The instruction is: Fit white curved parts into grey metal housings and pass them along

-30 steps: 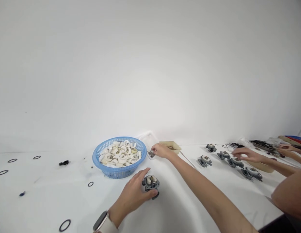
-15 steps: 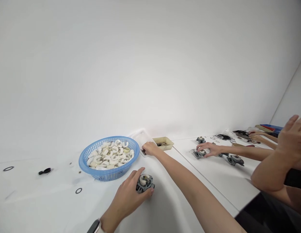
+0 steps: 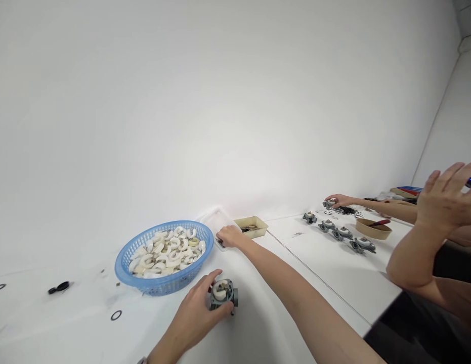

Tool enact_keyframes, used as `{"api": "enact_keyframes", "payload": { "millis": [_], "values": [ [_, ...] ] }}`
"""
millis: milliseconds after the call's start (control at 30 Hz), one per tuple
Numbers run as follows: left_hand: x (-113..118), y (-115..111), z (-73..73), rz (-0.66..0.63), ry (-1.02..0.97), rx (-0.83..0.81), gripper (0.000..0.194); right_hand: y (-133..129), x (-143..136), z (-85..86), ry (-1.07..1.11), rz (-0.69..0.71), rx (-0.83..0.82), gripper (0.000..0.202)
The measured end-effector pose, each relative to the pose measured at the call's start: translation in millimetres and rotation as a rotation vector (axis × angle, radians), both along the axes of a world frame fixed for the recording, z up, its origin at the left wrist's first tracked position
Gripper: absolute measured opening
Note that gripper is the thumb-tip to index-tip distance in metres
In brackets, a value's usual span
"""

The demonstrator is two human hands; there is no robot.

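Note:
My left hand is wrapped round a grey metal carburetor-like part that stands on the white table with a white curved piece on top. My right hand reaches into a clear plastic tray; its fingers are pressed together over small dark pieces at the near edge, and what they hold is too small to name. Left of the tray stands a blue basket full of white curved pieces. A cream tray with small dark parts is just beyond my right hand.
Black rings and a small black part lie at the left. At the right, several grey metal parts stand by a tan bowl. Other people's arms reach in there; one hand holds a metal part.
The grey part in my left hand has turned a little. A co-worker's hand has moved farther back with a metal part. The view has shifted slightly, and the tan bowl now shows more fully.

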State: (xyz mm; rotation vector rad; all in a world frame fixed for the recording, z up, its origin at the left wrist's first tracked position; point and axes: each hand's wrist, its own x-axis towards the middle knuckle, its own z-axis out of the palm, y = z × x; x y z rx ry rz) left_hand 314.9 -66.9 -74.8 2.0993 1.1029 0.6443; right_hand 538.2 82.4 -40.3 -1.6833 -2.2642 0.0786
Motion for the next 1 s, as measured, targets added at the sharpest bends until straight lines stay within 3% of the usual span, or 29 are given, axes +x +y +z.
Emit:
{"api": "enact_keyframes", "payload": {
  "millis": [233,467,600,733,1000],
  "values": [
    [-2.0,1.0,5.2,-0.051,0.043,0.104,0.045,-20.5,15.8,15.0,0.181,-0.019,-0.094,0.029],
    [-3.0,-1.9,4.9,-0.024,0.006,0.138,0.045,-110.6,15.3,1.8,0.672,0.047,-0.173,0.009],
    [-2.5,-4.0,7.7,-0.005,-0.046,0.153,0.039,-152.1,9.0,-5.7,0.890,0.096,-0.312,0.012],
    [-2.8,-4.8,13.7,-0.015,-0.073,0.128,0.028,-160.1,2.7,-10.8,1.016,0.080,-0.414,0.014],
    [-2.6,-3.0,14.9,-0.017,-0.096,0.037,0.038,-151.1,-10.7,-16.8,1.165,0.020,-0.531,0.016]
  ]
}}
